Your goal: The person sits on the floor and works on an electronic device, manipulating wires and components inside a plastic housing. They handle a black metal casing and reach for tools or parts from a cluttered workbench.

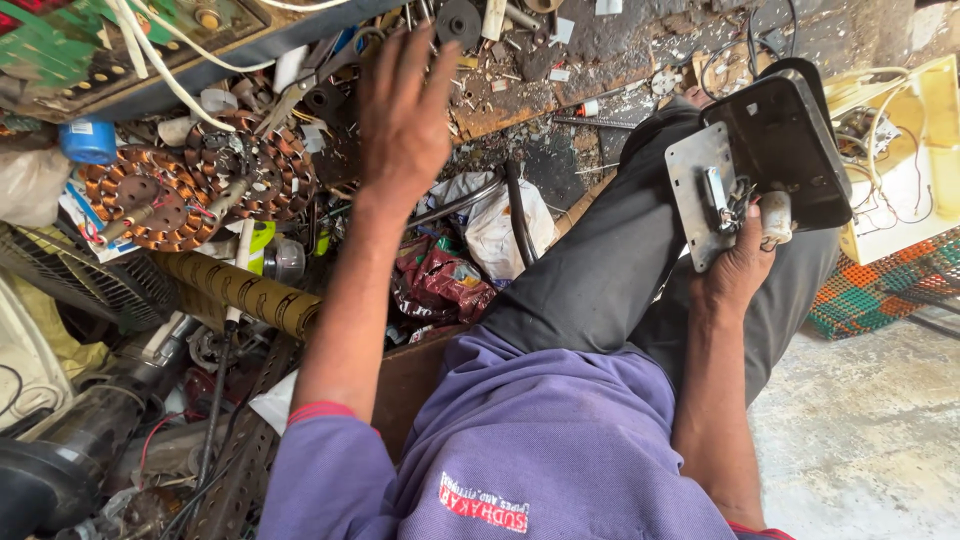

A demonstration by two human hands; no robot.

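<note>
A black housing (785, 140) with a grey metal plate (700, 190) rests on the person's raised knee, gripped from below by the right hand (745, 262), fingers curled round a small white cylinder (776, 217). The left hand (405, 115) reaches out, fingers spread and holding nothing, over a littered workbench (560, 90), near two copper-wound stators (200, 185). Small parts under that palm are hidden, and the clutter at left is hard to make out.

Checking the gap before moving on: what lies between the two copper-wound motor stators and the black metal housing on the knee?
In the head view, the left hand and forearm, a white plastic bag, and the dark-trousered leg.
</note>
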